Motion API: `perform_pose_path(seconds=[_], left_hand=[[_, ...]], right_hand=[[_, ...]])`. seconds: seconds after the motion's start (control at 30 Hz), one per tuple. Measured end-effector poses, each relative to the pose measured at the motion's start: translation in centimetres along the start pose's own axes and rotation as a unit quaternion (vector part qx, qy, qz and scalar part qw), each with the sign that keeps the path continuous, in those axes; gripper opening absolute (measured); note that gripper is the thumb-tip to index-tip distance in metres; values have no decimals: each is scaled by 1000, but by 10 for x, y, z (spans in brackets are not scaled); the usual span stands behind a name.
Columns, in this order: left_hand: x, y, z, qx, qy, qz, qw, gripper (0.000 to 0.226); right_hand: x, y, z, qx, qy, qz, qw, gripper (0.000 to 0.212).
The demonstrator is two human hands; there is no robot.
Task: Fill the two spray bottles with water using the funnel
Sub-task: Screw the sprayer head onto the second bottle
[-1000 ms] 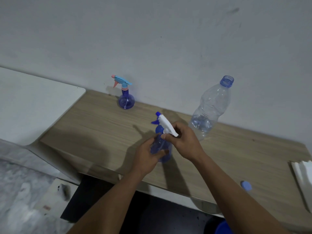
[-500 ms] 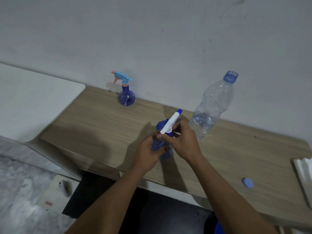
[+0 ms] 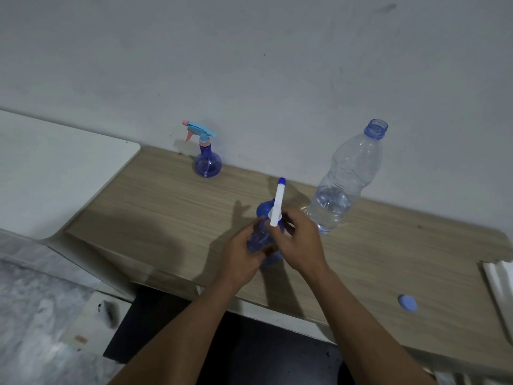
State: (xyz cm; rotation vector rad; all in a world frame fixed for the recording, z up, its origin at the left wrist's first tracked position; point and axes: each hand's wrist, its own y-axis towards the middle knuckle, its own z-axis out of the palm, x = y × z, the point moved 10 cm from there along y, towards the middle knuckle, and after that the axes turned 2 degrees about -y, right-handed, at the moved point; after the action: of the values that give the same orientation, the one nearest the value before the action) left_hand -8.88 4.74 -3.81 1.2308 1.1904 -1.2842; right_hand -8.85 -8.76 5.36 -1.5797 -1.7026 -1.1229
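My left hand [image 3: 241, 255] grips the blue body of a spray bottle [image 3: 259, 237] standing near the front of the wooden table [image 3: 172, 207]. Its white spray head [image 3: 278, 202], blue nozzle pointing away from me, is gripped at the collar by my right hand [image 3: 301, 240]. A second spray bottle [image 3: 206, 154], round and blue with a light-blue and pink head, stands by the wall at the back left. An uncapped clear water bottle [image 3: 347, 179], about a third full, stands just right of my hands. No funnel is in view.
A blue bottle cap [image 3: 407, 303] lies on the table at the front right. Something white [image 3: 499, 284] sits at the table's right edge. A white surface [image 3: 55, 168] adjoins the table on the left. Dark floor lies below the front edge.
My right hand has turned the white spray head: its nozzle pointed left, then swung round to point away from me. The left hand kept hold of the bottle's body.
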Motion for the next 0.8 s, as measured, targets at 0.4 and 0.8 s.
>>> perform_pose_path(seconds=[0.4,0.8], left_hand=[[-4,-4,0,-3,13,-7,1000,41],[-3,-3,-5,-13,53,-3,999,43]], right_hand=[[-5,-3,-1,-27,43,33,998,25],[-5,-4,1,-40,24,50,998,27]])
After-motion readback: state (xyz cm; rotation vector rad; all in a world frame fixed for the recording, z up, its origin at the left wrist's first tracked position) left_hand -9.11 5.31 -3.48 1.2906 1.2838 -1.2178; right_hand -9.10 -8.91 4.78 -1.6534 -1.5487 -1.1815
